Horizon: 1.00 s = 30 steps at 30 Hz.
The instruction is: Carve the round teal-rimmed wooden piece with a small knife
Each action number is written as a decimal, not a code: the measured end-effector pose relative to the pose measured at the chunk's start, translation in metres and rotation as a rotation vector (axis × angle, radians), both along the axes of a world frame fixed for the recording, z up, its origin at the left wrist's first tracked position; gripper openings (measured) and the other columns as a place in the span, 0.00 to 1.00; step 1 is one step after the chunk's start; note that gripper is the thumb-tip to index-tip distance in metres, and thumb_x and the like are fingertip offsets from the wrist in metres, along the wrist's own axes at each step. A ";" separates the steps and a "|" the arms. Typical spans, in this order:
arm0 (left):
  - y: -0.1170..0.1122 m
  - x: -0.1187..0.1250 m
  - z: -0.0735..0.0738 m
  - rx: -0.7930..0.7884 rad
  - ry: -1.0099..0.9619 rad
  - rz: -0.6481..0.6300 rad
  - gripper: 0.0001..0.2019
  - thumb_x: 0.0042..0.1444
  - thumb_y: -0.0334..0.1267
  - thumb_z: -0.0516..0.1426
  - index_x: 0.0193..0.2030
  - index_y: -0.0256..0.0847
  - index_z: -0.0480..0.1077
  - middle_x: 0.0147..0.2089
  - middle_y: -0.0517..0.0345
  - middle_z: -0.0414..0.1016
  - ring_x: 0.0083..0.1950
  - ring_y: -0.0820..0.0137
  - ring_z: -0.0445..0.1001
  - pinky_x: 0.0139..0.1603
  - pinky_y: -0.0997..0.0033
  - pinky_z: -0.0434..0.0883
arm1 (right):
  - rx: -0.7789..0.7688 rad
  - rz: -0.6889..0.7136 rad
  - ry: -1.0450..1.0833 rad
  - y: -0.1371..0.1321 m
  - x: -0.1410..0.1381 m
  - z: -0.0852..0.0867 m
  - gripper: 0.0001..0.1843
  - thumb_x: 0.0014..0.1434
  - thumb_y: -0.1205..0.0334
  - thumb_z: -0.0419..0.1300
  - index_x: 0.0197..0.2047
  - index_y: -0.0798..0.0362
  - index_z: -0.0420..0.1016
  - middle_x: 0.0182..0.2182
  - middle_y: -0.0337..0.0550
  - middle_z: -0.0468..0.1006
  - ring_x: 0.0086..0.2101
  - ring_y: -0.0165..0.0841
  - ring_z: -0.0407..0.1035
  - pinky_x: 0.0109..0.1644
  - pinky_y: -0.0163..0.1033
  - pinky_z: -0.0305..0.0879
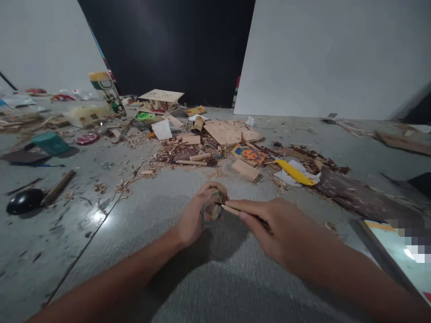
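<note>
My left hand (pixel 198 211) is closed around a small round piece (pixel 211 207) with a dark green-grey rim and a wood-coloured middle. My right hand (pixel 279 229) pinches a slim tool with a pale wooden handle (pixel 232 209). Its dark tip touches or sits just over the inner face of the round piece; whether it is a brush or a carving tool is hard to make out. Both hands are above the grey floor, and my left palm hides part of the piece.
Wood shavings and offcuts lie ahead, with a flat wooden board (pixel 232 131) and a yellow-handled object (pixel 296 172) among them. At left are a mallet-like tool (pixel 27 201), a teal container (pixel 51 142) and a tall printed carton (pixel 107 94). A framed panel (pixel 387 246) lies at right.
</note>
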<state>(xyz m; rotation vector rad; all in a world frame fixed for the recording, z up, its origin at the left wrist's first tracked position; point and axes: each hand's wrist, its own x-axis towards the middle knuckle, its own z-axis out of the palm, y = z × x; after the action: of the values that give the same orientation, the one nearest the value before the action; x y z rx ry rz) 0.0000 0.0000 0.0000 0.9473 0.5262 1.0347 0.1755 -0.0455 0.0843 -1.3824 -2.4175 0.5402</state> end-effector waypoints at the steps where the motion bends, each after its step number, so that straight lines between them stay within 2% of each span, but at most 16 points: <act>1: -0.001 0.000 0.000 0.007 0.011 0.010 0.16 0.56 0.51 0.56 0.38 0.38 0.72 0.35 0.54 0.72 0.32 0.71 0.69 0.32 0.72 0.66 | -0.006 -0.002 0.023 -0.001 -0.001 -0.003 0.19 0.66 0.68 0.52 0.51 0.44 0.81 0.44 0.41 0.85 0.39 0.38 0.80 0.42 0.41 0.75; 9: -0.003 0.003 0.002 -0.004 0.036 0.116 0.14 0.57 0.49 0.55 0.36 0.40 0.70 0.35 0.55 0.70 0.31 0.71 0.67 0.32 0.71 0.65 | 0.010 -0.068 0.183 -0.006 -0.011 -0.026 0.22 0.68 0.65 0.48 0.58 0.44 0.76 0.53 0.43 0.80 0.50 0.42 0.77 0.52 0.49 0.75; 14: -0.002 0.002 0.001 -0.030 0.047 0.158 0.13 0.57 0.47 0.53 0.36 0.39 0.70 0.34 0.55 0.72 0.32 0.70 0.68 0.33 0.72 0.66 | -0.024 -0.102 0.192 -0.009 -0.021 -0.042 0.27 0.66 0.67 0.45 0.65 0.53 0.68 0.47 0.52 0.83 0.54 0.47 0.73 0.56 0.57 0.72; 16: -0.003 0.002 0.001 -0.033 0.037 0.165 0.13 0.57 0.46 0.52 0.36 0.39 0.70 0.34 0.55 0.72 0.33 0.70 0.70 0.34 0.72 0.68 | -0.027 -0.105 0.224 -0.010 -0.025 -0.051 0.27 0.66 0.67 0.45 0.66 0.55 0.66 0.51 0.54 0.81 0.55 0.47 0.73 0.57 0.58 0.70; 20: -0.003 0.003 0.004 -0.100 -0.005 0.209 0.11 0.57 0.43 0.52 0.36 0.38 0.71 0.35 0.54 0.74 0.33 0.70 0.71 0.33 0.73 0.69 | 0.007 -0.130 0.352 -0.011 -0.030 -0.064 0.26 0.68 0.64 0.44 0.67 0.55 0.65 0.60 0.51 0.73 0.58 0.42 0.70 0.60 0.54 0.68; 24: -0.002 0.002 0.008 -0.196 -0.041 0.192 0.11 0.56 0.41 0.52 0.36 0.36 0.72 0.35 0.52 0.75 0.33 0.69 0.72 0.32 0.73 0.69 | 0.010 -0.144 0.391 -0.009 -0.028 -0.058 0.24 0.69 0.64 0.45 0.64 0.52 0.69 0.59 0.49 0.75 0.57 0.40 0.71 0.60 0.52 0.68; 30: 0.000 0.000 0.008 -0.189 -0.087 0.122 0.11 0.56 0.39 0.51 0.35 0.36 0.72 0.34 0.52 0.75 0.33 0.68 0.72 0.31 0.72 0.69 | -0.015 -0.092 0.283 -0.005 -0.016 -0.029 0.22 0.64 0.68 0.52 0.59 0.49 0.75 0.54 0.45 0.79 0.51 0.40 0.76 0.56 0.49 0.71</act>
<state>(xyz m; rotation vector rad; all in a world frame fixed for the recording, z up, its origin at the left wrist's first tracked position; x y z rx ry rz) 0.0000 -0.0002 0.0077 0.7076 0.6038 1.1096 0.1597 -0.0510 0.0548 -1.3162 -2.1199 0.6812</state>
